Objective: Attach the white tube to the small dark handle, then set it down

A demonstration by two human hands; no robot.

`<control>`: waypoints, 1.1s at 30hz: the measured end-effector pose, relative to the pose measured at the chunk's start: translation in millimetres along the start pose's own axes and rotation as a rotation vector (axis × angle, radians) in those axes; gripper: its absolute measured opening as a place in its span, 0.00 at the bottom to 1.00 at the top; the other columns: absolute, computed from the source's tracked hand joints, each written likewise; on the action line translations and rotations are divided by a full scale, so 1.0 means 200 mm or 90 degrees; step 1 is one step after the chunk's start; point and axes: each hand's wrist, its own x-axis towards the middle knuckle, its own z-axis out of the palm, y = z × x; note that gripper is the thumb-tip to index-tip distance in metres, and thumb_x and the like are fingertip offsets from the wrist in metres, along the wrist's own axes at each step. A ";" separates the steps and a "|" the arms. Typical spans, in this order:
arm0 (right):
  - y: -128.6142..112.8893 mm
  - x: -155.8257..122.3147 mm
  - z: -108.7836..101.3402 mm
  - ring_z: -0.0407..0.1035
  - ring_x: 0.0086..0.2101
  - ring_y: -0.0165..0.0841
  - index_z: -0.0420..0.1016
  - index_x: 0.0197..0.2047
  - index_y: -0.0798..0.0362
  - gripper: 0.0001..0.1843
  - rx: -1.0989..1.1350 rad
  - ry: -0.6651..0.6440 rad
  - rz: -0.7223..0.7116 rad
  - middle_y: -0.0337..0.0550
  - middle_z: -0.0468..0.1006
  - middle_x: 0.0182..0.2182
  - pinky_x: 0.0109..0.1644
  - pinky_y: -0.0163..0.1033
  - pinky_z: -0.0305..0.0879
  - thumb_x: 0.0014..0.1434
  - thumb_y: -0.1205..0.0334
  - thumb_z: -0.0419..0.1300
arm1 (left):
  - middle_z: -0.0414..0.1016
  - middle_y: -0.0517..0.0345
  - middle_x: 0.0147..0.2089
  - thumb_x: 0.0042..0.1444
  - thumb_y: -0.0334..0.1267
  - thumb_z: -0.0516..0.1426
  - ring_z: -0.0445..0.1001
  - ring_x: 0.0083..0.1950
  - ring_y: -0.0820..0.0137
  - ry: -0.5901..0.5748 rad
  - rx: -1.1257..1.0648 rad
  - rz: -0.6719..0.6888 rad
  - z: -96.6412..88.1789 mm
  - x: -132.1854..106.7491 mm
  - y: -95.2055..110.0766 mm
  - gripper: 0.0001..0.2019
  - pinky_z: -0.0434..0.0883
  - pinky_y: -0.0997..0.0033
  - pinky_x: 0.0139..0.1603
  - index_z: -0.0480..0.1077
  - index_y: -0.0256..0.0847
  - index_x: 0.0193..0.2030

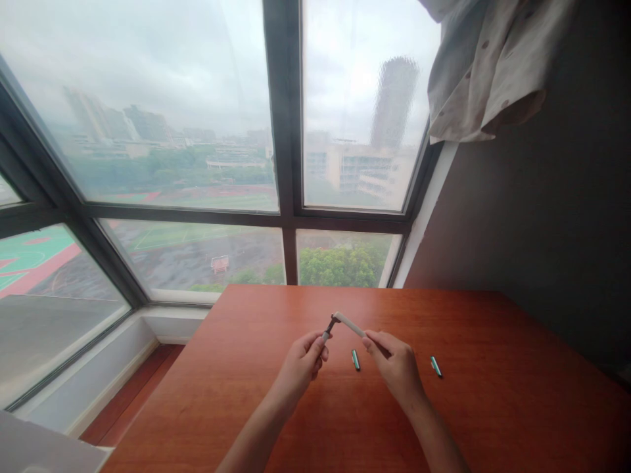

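My left hand (306, 358) is closed in a pinch round the lower part of a razor handle (330, 326), whose dark neck sticks up and to the right. From the other side, my right hand (394, 361) grips a slim pale stick (350, 324) between thumb and fingers. The stick slants up to the left, and its far end meets or overlaps the dark tip of the handle; whether they touch I cannot tell. A green-and-dark razor cartridge (355, 360) lies on the table between my hands. Another razor cartridge (436, 366) lies to the right of my right hand.
The reddish-brown wooden table (207, 394) reaches to the windows. Dark window frames (290, 131) stand behind its far edge. A light cloth garment (486, 72) hangs at the upper right, before a dark wall (557, 197). A low white ledge (123, 355) runs along the left.
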 end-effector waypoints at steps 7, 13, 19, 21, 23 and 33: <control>0.01 0.00 0.00 0.74 0.31 0.37 0.80 0.39 0.53 0.17 -0.005 0.012 0.001 0.48 0.81 0.31 0.34 0.36 0.69 0.62 0.52 0.53 | 0.63 0.65 0.24 0.46 0.53 0.59 0.49 0.17 0.83 0.002 -0.017 0.000 0.00 0.00 0.01 0.22 0.43 0.78 0.17 0.71 0.35 0.39; 0.02 -0.01 0.01 0.74 0.32 0.38 0.80 0.38 0.53 0.17 -0.018 0.021 0.009 0.49 0.81 0.33 0.36 0.38 0.70 0.62 0.52 0.53 | 0.63 0.65 0.25 0.46 0.52 0.60 0.51 0.18 0.82 0.010 -0.020 -0.006 0.00 -0.01 0.01 0.22 0.44 0.79 0.17 0.71 0.35 0.40; -0.01 0.00 -0.01 0.74 0.31 0.37 0.80 0.39 0.54 0.17 0.008 0.020 0.021 0.48 0.81 0.31 0.34 0.36 0.69 0.62 0.52 0.53 | 0.64 0.64 0.24 0.47 0.52 0.59 0.52 0.18 0.81 0.012 -0.016 -0.008 0.00 0.00 0.01 0.21 0.43 0.79 0.17 0.71 0.35 0.40; -0.01 0.00 -0.01 0.73 0.29 0.36 0.80 0.38 0.54 0.18 0.012 0.006 0.015 0.47 0.80 0.30 0.32 0.35 0.68 0.62 0.52 0.53 | 0.64 0.64 0.24 0.47 0.52 0.59 0.52 0.17 0.81 0.011 -0.020 -0.008 0.00 0.00 0.00 0.21 0.43 0.79 0.17 0.71 0.35 0.40; -0.01 0.00 0.00 0.73 0.29 0.36 0.80 0.38 0.54 0.18 0.006 0.002 0.010 0.47 0.80 0.29 0.31 0.35 0.68 0.62 0.52 0.53 | 0.64 0.64 0.24 0.47 0.52 0.60 0.52 0.18 0.82 0.008 -0.029 -0.009 0.00 0.00 0.00 0.21 0.43 0.79 0.17 0.71 0.35 0.40; 0.02 0.00 0.00 0.75 0.32 0.38 0.80 0.39 0.53 0.17 0.010 0.009 0.011 0.48 0.81 0.32 0.36 0.37 0.70 0.62 0.52 0.54 | 0.64 0.64 0.25 0.47 0.52 0.60 0.52 0.18 0.82 0.007 -0.038 -0.016 0.00 -0.02 0.02 0.22 0.44 0.80 0.18 0.71 0.36 0.41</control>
